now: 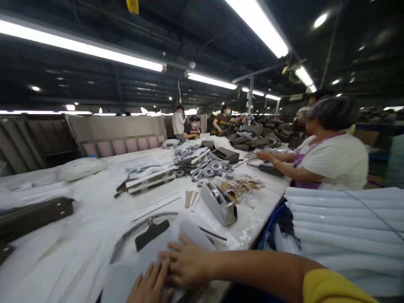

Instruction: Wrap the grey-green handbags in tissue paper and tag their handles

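At the bottom middle, my left hand (150,283) lies with its fingers stretched out on a white sheet (120,280). My right hand (189,261) rests flat beside it, fingers spread, touching or nearly touching the left fingertips. Under the sheet is a dark olive piece that looks like a bag; most of it is hidden. Its dark flap (152,234) with a metal ring shows beyond my hands. A curved handle (124,244) in a greyish wrapping arches around the flap. Neither hand grips anything that I can see.
A grey tape dispenser (217,204) stands beyond my right hand, near brown tags (241,187). Wrapped straps (205,162) and dark bags are piled farther back. A dark bag (38,212) lies left. White rolls (344,227) and a co-worker (334,155) are at right.
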`<state>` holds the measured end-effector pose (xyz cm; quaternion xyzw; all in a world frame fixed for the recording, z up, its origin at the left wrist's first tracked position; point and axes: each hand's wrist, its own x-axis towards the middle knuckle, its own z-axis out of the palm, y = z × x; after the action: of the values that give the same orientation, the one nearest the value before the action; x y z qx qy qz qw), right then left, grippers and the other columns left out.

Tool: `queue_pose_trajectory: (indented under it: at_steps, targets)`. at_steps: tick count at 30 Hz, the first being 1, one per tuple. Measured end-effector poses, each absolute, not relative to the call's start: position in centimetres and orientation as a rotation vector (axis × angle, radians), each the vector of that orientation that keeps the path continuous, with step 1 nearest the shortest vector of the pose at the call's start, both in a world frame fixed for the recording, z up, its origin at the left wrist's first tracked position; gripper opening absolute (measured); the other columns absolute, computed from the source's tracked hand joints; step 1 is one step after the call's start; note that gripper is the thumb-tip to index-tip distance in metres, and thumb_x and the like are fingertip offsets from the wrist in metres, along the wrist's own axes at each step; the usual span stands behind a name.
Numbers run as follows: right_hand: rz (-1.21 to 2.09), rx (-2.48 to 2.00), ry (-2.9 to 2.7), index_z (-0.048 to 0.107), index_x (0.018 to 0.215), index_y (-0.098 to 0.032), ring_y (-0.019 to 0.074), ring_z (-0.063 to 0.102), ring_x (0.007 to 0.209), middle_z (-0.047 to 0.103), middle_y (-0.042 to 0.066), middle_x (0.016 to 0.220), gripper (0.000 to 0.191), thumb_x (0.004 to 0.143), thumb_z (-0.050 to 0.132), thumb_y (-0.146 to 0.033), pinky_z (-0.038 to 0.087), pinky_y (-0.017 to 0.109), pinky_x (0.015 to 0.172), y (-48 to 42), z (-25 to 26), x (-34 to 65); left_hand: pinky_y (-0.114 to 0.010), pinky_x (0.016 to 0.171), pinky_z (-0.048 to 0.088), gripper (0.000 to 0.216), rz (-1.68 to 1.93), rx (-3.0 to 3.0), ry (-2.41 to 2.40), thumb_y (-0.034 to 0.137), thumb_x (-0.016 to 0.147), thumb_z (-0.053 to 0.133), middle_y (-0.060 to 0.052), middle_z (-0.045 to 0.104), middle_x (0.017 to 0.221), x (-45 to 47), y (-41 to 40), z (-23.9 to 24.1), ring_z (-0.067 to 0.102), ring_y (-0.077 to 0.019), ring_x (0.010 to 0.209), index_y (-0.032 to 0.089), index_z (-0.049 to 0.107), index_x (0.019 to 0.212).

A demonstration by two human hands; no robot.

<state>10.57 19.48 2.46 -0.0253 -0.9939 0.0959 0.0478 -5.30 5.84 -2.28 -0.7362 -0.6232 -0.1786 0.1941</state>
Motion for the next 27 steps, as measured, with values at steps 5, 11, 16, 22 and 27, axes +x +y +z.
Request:
queue_pose_trajectory:
  at_steps: [5, 11, 16, 22, 27]
  targets:
    - [0.445, -0.134, -2.948, 0.046, 0.144, -0.019, 0.0329, 0.032, 0.143, 0.042, 0.012, 0.152, 0.052, 0.100, 0.040, -0.047, 0.019, 0.062, 0.115, 18.9, 3.3, 11.5, -0.044, 0.107, 0.045, 0.052, -0.390, -2.045, -2.031, 0.040, 0.100, 0.039, -0.014, 0.052, 0.145, -3.9, 2.6, 1.8, 0.051, -0.0237, 0.133, 0.015, 0.040, 0.146]
    - [0.784, 0.022, -2.775, 0.051, 0.137, -0.020, 0.0252, 0.044, 0.136, 0.051, 0.016, 0.145, 0.045, 0.096, 0.053, -0.037, 0.023, 0.055, 0.116, 20.8, 2.9, 12.2, -0.043, 0.113, 0.038, 0.056, -0.467, -1.984, -2.244, 0.040, 0.099, 0.044, -0.013, 0.049, 0.147, -2.5, 1.9, 2.9, 0.047, -0.0223, 0.136, 0.014, 0.034, 0.148]
    - [0.740, 0.118, -2.786, 0.061, 0.124, -0.023, 0.0263, 0.046, 0.134, 0.055, 0.014, 0.140, 0.031, 0.096, 0.052, -0.031, 0.023, 0.058, 0.115, 20.7, 2.9, 12.5, -0.046, 0.116, 0.033, 0.049, -0.485, -1.997, -2.276, 0.041, 0.099, 0.045, -0.010, 0.047, 0.149, -2.2, 1.3, 3.0, 0.041, -0.0232, 0.140, 0.020, 0.045, 0.143]
    - [0.712, 0.109, -2.806, 0.060, 0.128, -0.024, 0.0251, 0.050, 0.131, 0.061, 0.011, 0.134, 0.034, 0.097, 0.051, -0.034, 0.026, 0.056, 0.115, 21.1, 2.9, 12.0, -0.052, 0.119, 0.024, 0.081, -0.334, -2.169, -2.257, 0.068, 0.090, 0.044, -0.013, 0.037, 0.156, -2.3, 1.1, 3.6, 0.031, -0.0298, 0.145, 0.016, 0.031, 0.151]
    - [0.665, 0.318, -2.660, 0.064, 0.120, -0.021, 0.0222, 0.060, 0.115, 0.068, 0.010, 0.122, 0.029, 0.098, 0.045, -0.025, 0.042, 0.044, 0.104, 17.8, 3.7, 15.1, -0.052, 0.119, 0.022, 0.083, -0.251, -2.151, -2.195, 0.068, 0.090, 0.043, -0.016, 0.035, 0.156, -2.0, 1.2, 2.9, 0.028, -0.0304, 0.146, 0.012, 0.030, 0.151]
